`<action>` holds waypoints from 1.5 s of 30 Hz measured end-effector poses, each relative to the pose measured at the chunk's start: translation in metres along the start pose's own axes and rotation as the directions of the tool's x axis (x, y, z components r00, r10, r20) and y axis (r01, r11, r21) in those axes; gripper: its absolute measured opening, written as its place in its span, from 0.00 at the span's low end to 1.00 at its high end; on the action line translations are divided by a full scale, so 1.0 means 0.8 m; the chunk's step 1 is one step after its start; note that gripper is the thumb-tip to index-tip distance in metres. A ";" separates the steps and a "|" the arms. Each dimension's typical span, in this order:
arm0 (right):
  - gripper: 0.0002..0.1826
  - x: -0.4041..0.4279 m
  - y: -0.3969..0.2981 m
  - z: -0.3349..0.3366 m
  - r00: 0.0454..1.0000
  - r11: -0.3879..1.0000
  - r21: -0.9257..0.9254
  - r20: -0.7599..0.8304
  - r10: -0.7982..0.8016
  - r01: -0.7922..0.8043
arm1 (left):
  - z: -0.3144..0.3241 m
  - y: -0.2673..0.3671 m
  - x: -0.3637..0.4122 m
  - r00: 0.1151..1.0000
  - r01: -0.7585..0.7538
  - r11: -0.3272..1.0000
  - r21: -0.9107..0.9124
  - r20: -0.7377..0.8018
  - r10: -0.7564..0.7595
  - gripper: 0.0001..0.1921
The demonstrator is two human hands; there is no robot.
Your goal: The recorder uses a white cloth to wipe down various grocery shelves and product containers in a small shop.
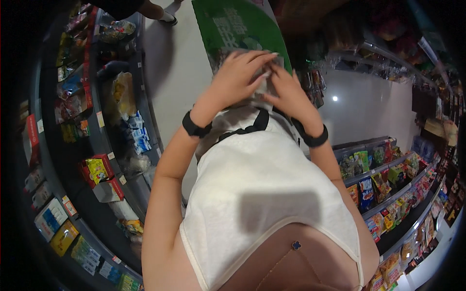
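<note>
My left hand and my right hand are close together in front of my waist, their fingers bent and blurred by motion. Under them is a greyish, partly see-through item, perhaps plastic packaging. My hands cover much of it, so whether they grip it or only touch it is unclear. Just beyond my fingers stands a green printed board or carton with large pale writing. Each wrist wears a black band, and a black tie crosses the waist of my white top.
To the left, dark shelves hold packets, boxes and bottles with price tags. On the right, tiered racks carry colourful snack packets. Another person's leg shows at the top left, on the pale floor.
</note>
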State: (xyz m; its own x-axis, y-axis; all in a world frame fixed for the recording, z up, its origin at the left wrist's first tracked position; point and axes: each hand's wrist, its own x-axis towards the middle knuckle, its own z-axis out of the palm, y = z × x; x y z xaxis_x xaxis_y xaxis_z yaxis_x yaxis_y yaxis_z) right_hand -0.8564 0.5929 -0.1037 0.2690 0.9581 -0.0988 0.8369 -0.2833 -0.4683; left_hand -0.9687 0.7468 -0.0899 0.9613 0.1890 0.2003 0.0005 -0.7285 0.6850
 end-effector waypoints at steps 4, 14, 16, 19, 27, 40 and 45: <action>0.37 -0.011 -0.061 -0.048 0.960 0.772 0.610 0.064 -0.273 0.178 | -0.061 0.078 0.043 0.989 -0.148 0.328 -0.933 -0.149 0.022 0.18; 0.20 0.019 -0.126 -0.061 0.996 0.637 0.766 -0.089 -0.025 0.085 | -0.110 0.036 0.126 0.649 -0.410 0.707 -0.576 -0.729 -0.218 0.11; 0.19 0.023 -0.125 -0.062 0.992 0.711 0.698 -0.129 0.006 0.087 | -0.105 0.027 0.138 0.538 -0.256 0.960 -0.111 -0.841 0.047 0.07; 0.19 0.028 -0.122 -0.060 0.993 0.720 0.690 -0.114 0.004 0.076 | -0.101 0.016 0.152 0.463 -0.269 0.859 0.436 -0.724 0.512 0.07; 0.24 0.050 -0.071 -0.032 0.998 0.516 0.857 0.025 -0.059 0.009 | -0.093 0.009 0.164 0.845 -0.446 -0.077 -0.892 -0.391 -0.363 0.13; 0.21 0.018 -0.098 -0.038 1.000 0.629 0.778 -0.006 -0.016 0.015 | -0.069 0.005 0.148 0.805 -0.331 0.370 -0.868 -0.465 -0.369 0.13; 0.25 0.019 -0.085 -0.024 0.998 0.681 0.731 0.008 -0.062 0.036 | -0.069 0.042 0.131 0.765 -0.168 0.982 -0.082 -0.640 0.077 0.13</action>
State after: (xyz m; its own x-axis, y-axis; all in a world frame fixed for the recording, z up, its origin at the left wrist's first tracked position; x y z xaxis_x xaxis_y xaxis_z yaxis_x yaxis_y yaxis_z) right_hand -0.8998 0.6256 -0.0563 0.2124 0.9741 -0.0769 0.2316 -0.1267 -0.9645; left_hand -0.8833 0.7783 -0.0069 0.5591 0.5093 0.6542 -0.1834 -0.6936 0.6967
